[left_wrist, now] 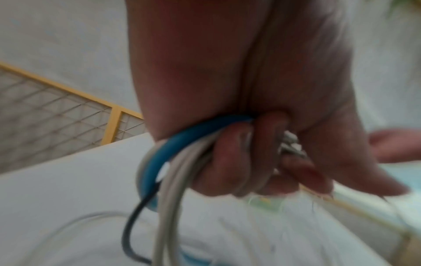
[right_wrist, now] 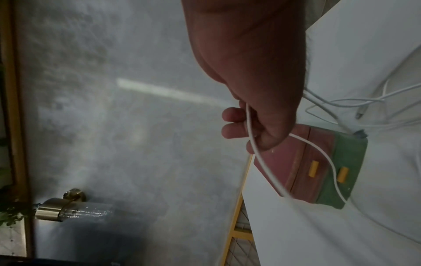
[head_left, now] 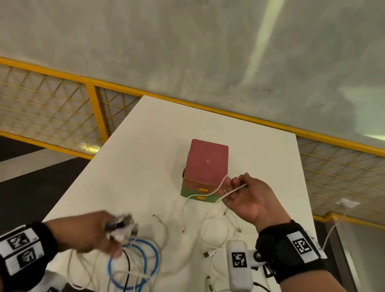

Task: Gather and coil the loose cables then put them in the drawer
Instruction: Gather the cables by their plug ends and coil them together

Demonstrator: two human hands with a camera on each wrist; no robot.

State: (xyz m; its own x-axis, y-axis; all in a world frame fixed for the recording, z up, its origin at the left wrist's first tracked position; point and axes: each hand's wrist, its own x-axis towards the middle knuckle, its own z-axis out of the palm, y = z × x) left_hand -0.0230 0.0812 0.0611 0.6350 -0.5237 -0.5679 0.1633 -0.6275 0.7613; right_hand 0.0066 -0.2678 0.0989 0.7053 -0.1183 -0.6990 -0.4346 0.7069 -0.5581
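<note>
White table [head_left: 132, 161] under me, my left hand [head_left: 91, 231] clenched around a bundle of blue, grey and black cables [head_left: 132, 264], my right hand [head_left: 246, 199] pinching a thin white cable [head_left: 214, 191] before the closed drawer box [head_left: 205, 168].

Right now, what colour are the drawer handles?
Yellow-orange handles, clearest in the right wrist view.

- The drawer box [head_left: 205, 171] sits on the tabletop [head_left: 151, 138] at centre, toward 12 o'clock.
- Loose cables [head_left: 214, 229] lie on the tabletop at 6 o'clock of the box.
- The right hand [head_left: 245, 197] is at 4 o'clock of the box, the left hand [head_left: 91, 231] at 7 o'clock.
- A railing [head_left: 39, 103] runs behind the tabletop.
</note>
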